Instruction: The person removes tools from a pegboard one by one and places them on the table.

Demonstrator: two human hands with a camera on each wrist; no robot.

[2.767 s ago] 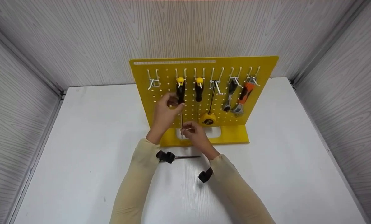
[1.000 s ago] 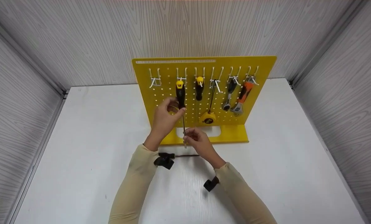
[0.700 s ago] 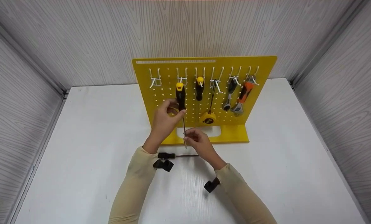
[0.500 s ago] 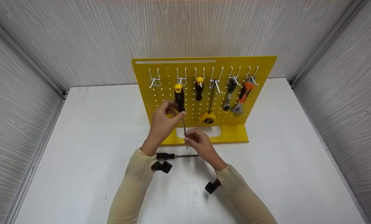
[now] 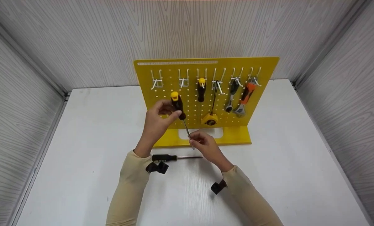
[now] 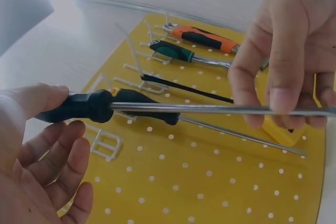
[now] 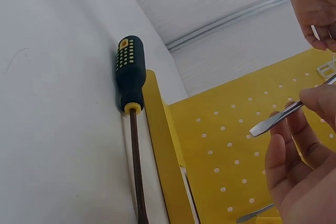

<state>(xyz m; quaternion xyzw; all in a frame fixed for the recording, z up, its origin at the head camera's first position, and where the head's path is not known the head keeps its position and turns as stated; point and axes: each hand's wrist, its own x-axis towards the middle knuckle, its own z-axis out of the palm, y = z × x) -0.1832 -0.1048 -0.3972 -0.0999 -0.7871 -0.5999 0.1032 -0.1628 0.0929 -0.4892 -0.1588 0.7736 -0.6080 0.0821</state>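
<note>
My left hand [image 5: 155, 121] pinches the black handle of a yellow-capped screwdriver [image 5: 177, 105] between thumb and fingers. Lower down, the thumb and fingers of my right hand [image 5: 208, 147] pinch its steel shaft near the end. The screwdriver leans in front of the yellow pegboard [image 5: 230, 135], cap up and to the left. In the right wrist view its flat blade tip [image 7: 265, 127] sticks out past the right thumb. Another screwdriver [image 5: 165, 158], with a dark handle with yellow dots, lies on the white table in front of the board's base.
On the pegboard hang a second yellow-capped screwdriver [image 5: 201, 91], a yellow tape measure [image 5: 210, 120] on a black strap, a dark-handled wrench [image 5: 232, 95] and an orange-handled adjustable wrench [image 5: 247, 95]. Two bare white hooks [image 5: 183, 82] stick out at the left.
The screwdriver, earlier at its hook, has come off it. Both hands brought it down towards me; its handle has since swung left, so it now tilts. The left hand moved left, the right slightly right.
</note>
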